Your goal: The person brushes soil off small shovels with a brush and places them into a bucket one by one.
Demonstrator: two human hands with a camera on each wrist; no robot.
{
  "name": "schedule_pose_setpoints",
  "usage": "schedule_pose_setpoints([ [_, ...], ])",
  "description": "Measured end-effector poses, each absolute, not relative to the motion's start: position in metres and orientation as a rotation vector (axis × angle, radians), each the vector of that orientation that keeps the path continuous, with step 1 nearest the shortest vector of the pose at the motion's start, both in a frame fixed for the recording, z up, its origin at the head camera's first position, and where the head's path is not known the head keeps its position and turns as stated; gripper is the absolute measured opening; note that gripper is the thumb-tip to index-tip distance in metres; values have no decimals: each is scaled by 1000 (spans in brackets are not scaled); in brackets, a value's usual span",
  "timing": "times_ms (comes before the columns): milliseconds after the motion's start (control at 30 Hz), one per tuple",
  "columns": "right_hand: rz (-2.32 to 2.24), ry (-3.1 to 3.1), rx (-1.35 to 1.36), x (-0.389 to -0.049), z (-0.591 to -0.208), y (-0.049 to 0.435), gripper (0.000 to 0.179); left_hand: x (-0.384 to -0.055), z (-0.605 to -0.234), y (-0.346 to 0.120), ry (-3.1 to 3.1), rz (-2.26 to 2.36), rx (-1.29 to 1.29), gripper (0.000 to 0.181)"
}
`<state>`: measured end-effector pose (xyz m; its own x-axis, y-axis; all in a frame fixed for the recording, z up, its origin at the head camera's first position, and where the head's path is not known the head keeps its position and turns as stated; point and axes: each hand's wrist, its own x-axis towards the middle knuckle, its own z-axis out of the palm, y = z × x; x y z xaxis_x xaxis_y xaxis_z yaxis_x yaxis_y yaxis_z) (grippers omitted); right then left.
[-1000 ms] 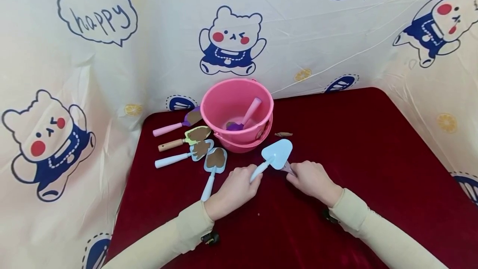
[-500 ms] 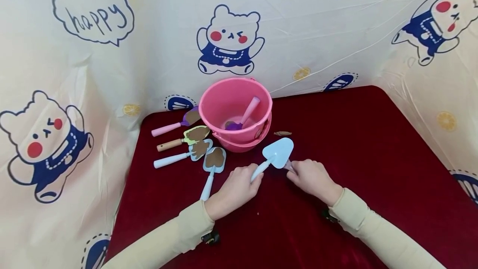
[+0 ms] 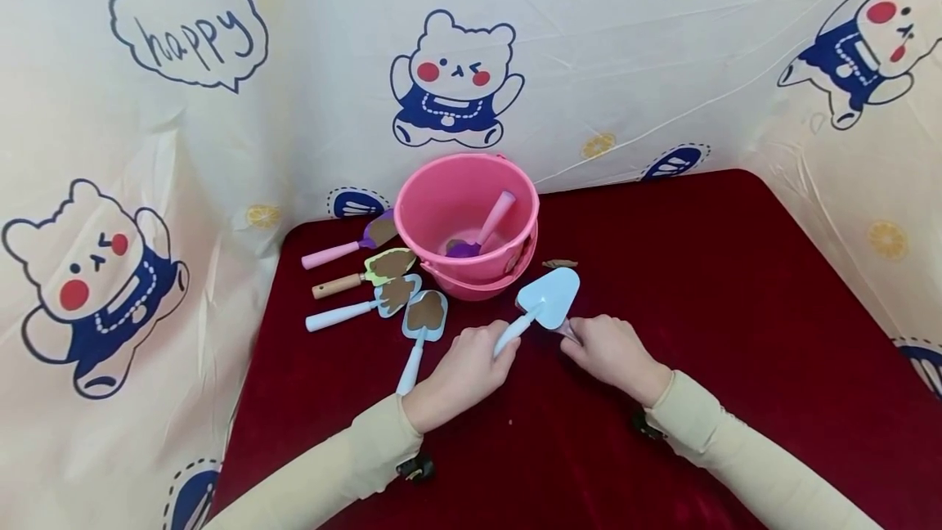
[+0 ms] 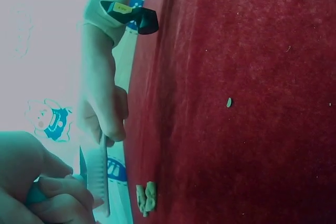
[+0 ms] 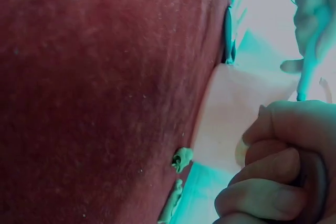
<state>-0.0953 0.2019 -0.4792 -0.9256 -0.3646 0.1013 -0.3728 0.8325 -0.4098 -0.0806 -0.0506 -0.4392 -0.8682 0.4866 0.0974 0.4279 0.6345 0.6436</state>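
Left fingers (image 4: 63, 208) curled round blue trowel (image 3: 553, 298) | right fingers (image 5: 262, 198) round pale tool (image 4: 98, 182) | pink bucket (image 3: 445, 199), brown scrap (image 3: 560, 263) beyond

A red table (image 3: 736, 285) bears a bucket (image 3: 434, 207), four trowels (image 3: 425, 313), brown scraps (image 3: 560, 263).

Surroundings: we have a creased white fabric backdrop (image 3: 603, 47) behind and on both sides.
Prints: we count three red-cheeked white bears (image 3: 450, 87) in navy outfits, plus yellow citrus slices (image 3: 598, 145).
Lettering: we read "happy" inside blue-outlined clouds (image 3: 195, 35).
Underneath: we see a dark red, velvety tablecloth (image 3: 736, 293).
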Motion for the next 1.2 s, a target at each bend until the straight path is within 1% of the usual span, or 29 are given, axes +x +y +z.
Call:
schedule_pose_setpoints([
  [200, 728, -2975, 505, -98, -475, 204, 38, -79, -439, -52, 2733, 1089, 770, 15],
  [467, 713, -2976, 599, -95, -477, 200, 38, -79, -435, -50, 2750, 1069, 791, 15],
  [733, 677, -2965, 436, -102, -464, 213, 32, -79, -438, -57, 2738, 1071, 762, 12],
  [967, 683, -3034, 526, -97, -470, 209, 33, -80, -443, -58, 2764, 1032, 785, 13],
  [1200, 674, -3012, 385, -99, -466, 217, 33, -78, -447, -61, 2749, 1038, 769, 11],
])
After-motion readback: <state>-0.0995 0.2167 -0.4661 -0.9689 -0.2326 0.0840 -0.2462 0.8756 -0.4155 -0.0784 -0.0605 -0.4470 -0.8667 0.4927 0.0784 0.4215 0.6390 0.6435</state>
